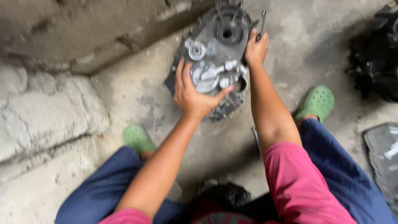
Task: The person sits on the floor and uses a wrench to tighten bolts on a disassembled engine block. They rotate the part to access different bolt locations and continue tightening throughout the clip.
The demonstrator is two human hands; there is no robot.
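Observation:
A dark, greasy metal engine case (215,37) with shiny gears and shafts lies flat on the concrete floor in front of me. My left hand (192,93) rests spread on its near edge, fingers apart over a silver gear. My right hand (256,49) presses on the case's right rim and grips a slim metal wrench (262,24) that points away from me. The view is blurred.
A rough stone and concrete wall (45,103) runs along the left. My feet wear green clogs (317,101) either side of the case. Dark engine parts (373,62) sit at the right, and another grey cover (383,157) lies at the lower right.

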